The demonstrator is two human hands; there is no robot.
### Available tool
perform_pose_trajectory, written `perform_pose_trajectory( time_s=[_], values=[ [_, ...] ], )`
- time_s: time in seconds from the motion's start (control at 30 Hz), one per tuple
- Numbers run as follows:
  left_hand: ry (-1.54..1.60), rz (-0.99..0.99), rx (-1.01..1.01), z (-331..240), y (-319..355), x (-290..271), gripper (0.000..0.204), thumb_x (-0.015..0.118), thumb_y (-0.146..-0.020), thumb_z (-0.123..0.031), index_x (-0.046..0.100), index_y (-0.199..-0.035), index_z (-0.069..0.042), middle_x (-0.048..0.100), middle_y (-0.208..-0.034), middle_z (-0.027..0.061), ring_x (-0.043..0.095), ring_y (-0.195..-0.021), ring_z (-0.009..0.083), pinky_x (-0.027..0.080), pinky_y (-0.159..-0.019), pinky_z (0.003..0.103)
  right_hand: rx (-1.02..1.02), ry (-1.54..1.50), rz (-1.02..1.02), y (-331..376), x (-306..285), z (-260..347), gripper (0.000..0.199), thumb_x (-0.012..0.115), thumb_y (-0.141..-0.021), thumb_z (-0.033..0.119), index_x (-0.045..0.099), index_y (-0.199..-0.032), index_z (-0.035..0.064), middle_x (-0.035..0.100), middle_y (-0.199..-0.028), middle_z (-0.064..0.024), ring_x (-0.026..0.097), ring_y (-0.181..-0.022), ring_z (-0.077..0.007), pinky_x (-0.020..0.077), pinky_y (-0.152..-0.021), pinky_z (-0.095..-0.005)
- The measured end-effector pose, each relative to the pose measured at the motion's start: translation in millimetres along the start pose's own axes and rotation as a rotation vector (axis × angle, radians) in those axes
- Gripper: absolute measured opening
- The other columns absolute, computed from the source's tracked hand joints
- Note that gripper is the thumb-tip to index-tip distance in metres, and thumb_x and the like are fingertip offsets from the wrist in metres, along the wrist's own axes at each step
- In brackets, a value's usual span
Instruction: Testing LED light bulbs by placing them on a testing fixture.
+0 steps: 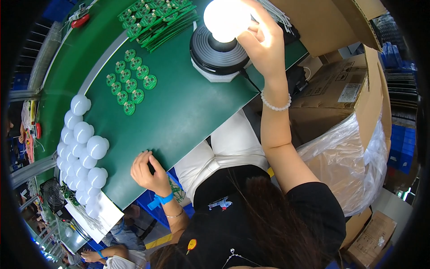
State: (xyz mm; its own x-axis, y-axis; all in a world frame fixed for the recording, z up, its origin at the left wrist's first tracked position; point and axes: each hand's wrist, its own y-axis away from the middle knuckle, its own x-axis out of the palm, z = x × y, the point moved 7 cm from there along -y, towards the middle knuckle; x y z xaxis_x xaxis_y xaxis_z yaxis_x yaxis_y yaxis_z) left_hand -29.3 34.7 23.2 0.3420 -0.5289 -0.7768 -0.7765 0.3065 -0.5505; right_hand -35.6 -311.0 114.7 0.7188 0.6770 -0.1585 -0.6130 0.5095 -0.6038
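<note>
A brightly glowing round light bulb (226,20) stands on a black, ring-grooved round device (219,56) at the far edge of the view. My right hand (265,47) is closed on the bulb's right side, the fingers partly washed out by glare. Over the near edge of the green table (165,116) rests my left hand (148,171), empty, its fingers loosely bent and the thumb apart. A blue strap (162,201) circles my left wrist. Small round green circuit boards (131,85) lie in rows between the hands and the far left.
Several white bulbs (80,148) cluster along the left side. Stacked panels of green boards (156,20) stand at the back. Large open cardboard boxes (331,85), one lined with clear plastic (349,179), stand to the right. Another person's arm (105,253) shows at lower left.
</note>
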Motion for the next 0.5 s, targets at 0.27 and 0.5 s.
perform_pose_trajectory(
  time_s=[0.27,0.5],
  values=[
    [-0.004,-0.006,0.014,-0.9,0.1,-0.4,0.005,0.058,-0.081,-0.005,0.063,-0.081,-0.005,0.065,-0.086,0.0068,0.060,-0.084,0.0228,0.041,-0.078,0.033,-0.036,0.101,0.112,-7.8,2.7,-7.5,0.028,0.063,-0.070,0.005,0.059,-0.097,-0.0023,0.060,-0.102,-0.0166,0.055,-0.100,-0.0262,0.0404,-0.091,-0.0351],
    [-0.002,0.010,-0.007,0.8,0.3,0.5,0.005,0.057,-0.081,-0.006,0.063,-0.082,-0.005,0.065,-0.086,0.0066,0.060,-0.084,0.0226,0.041,-0.079,0.033,-0.401,0.149,0.154,-3.8,8.1,16.6,0.040,0.074,-0.067,0.017,0.057,-0.099,0.0004,0.052,-0.109,-0.0170,0.049,-0.105,-0.0280,0.0357,-0.094,-0.0367]
  ],
)
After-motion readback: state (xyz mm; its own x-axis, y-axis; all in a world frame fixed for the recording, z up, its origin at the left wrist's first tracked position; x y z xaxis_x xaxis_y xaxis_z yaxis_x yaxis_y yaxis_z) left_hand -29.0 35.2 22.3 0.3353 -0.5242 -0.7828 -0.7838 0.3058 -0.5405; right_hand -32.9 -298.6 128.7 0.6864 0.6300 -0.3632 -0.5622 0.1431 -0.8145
